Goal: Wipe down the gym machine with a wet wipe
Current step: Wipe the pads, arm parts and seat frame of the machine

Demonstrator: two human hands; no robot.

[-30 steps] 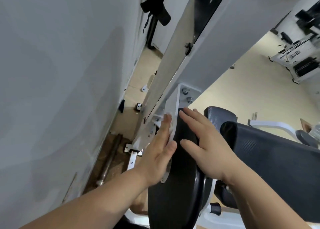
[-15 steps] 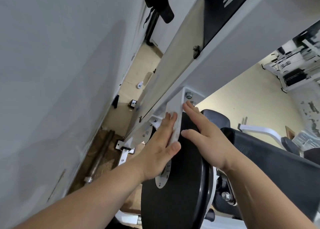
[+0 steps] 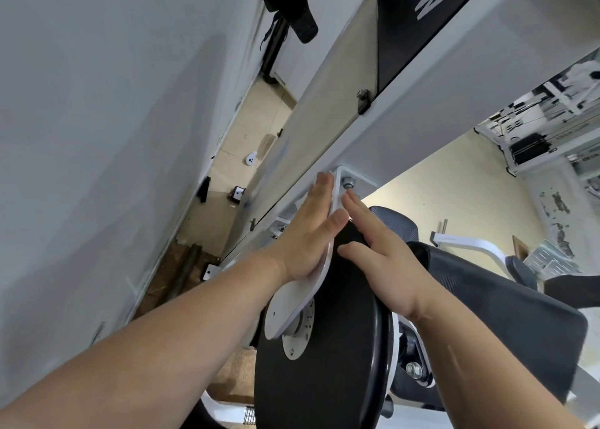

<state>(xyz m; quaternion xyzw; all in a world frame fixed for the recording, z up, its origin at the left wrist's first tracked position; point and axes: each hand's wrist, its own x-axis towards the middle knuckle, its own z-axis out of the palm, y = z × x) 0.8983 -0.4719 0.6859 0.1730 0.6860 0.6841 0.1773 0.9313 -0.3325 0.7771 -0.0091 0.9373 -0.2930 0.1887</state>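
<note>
1. The left hand [image 3: 305, 237] lies flat on the left face of the white, flat, round-ended metal plate [image 3: 292, 302] of the gym machine. Its fingers are straight and pressed together, and the thumb hooks over the plate's edge.
2. The right hand [image 3: 386, 253] lies on the other side. Its fingers are straight and slightly spread, resting on the rim of the large black round disc [image 3: 324, 363] and pointing up along the plate. Neither hand is curled round anything, and the plate sits sandwiched between them.
3. The wet wipe cannot be told apart from the white metal. If it is present, it is probably under the left palm or fingers.
4. Over the last second both hands have slid up the plate. The left fingertips were below the silver bolt [image 3: 348, 181] and now reach the plate's top corner, where it meets the broad white sloping beam [image 3: 438, 87]. The right fingertips now lie just beside the bolt.
5. This suggests the upward stroke along the plate is at its end. The plate's lower rounded end, the disc and the black mesh seat pad [image 3: 503, 305] look as though they are not yet wiped.
</note>
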